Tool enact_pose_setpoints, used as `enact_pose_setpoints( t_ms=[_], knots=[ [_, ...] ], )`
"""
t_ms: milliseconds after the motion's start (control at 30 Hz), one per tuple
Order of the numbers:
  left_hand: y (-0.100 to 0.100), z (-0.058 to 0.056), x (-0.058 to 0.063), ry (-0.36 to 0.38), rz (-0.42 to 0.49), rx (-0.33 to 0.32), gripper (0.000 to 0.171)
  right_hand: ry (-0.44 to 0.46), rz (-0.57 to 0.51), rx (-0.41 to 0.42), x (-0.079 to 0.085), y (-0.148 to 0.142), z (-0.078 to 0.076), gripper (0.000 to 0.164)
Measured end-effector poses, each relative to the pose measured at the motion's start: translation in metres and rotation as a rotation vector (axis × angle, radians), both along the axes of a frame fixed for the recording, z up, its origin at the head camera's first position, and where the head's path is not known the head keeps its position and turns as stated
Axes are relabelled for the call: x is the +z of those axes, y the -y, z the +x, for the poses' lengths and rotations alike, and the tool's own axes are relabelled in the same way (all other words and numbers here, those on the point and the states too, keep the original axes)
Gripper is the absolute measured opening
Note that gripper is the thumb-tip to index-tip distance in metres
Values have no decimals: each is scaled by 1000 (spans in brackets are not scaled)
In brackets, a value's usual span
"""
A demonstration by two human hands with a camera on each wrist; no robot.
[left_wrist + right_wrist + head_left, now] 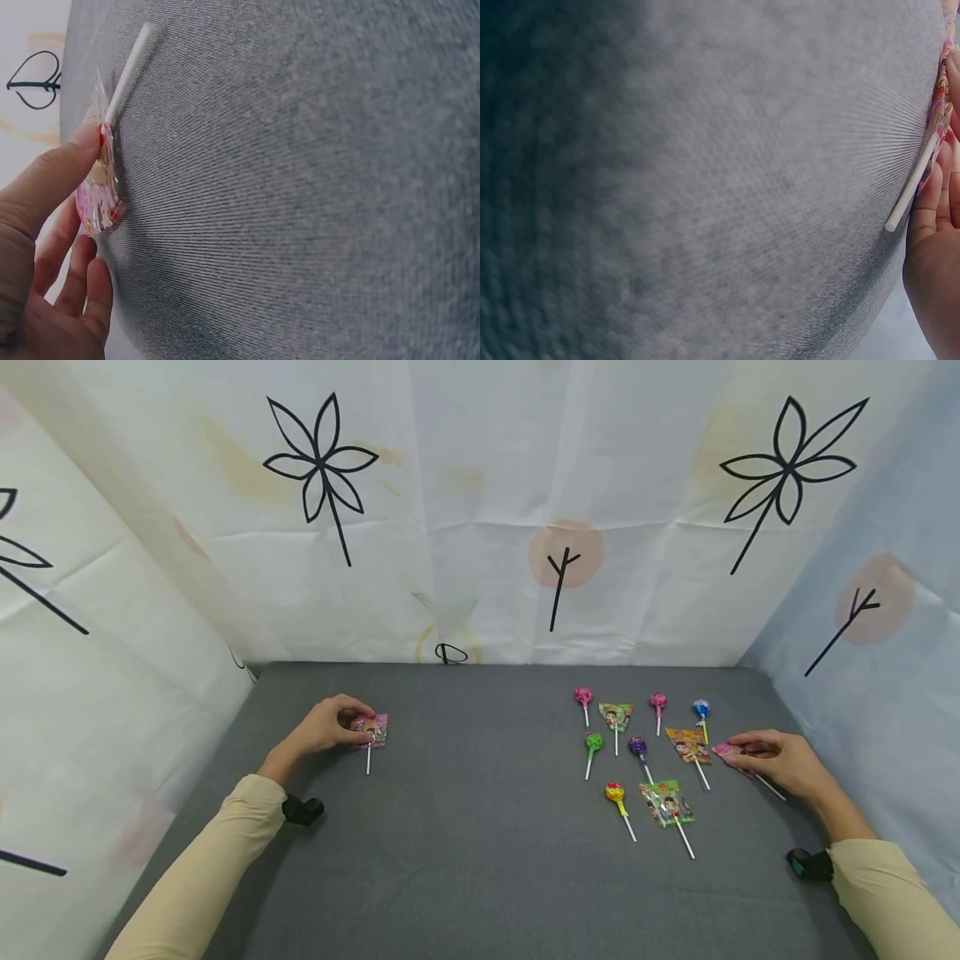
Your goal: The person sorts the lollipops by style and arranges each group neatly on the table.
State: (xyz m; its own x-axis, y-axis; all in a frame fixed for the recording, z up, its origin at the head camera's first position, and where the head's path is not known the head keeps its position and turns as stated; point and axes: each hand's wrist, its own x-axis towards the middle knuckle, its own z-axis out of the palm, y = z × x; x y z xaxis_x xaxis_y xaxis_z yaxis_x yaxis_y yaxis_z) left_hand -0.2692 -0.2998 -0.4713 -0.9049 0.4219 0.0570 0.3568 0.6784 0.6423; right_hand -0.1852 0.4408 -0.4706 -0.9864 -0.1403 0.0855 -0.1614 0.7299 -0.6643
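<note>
White cloth (pixel 480 527) with black leaf drawings hangs behind my grey desk (pixel 465 860). My arms, in beige sleeves (pixel 217 868), reach forward, wide apart. My left hand (pixel 324 725) turns inward, thumb nearer me, its fingers clamped on the left lollipop (pixel 378 732) at the desk's left side. My right hand (pixel 787 762) does likewise on the far right, thumb and fingers pinching the right lollipop (pixel 722 749). Both are pink printed packets, the candy inside hard to make out. The left one's long axis runs toward me, stick end nearest; the right one slants, stick toward me and rightward. Between my hands, nearer the right, lie three flat packets (pixel 667 802) and six round lollipops (pixel 615 792), sticks mostly toward me.
</note>
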Motion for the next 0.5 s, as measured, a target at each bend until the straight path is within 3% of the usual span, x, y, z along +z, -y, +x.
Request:
enact_pose_setpoints(
  t_ms=[267,500],
  knots=[
    [0,-1,4,28,1,-21,37,11,6,-7,1,1,0,32],
    [-2,3,5,10,19,4,41,-1,7,-2,-1,-1,-1,31]
  ],
)
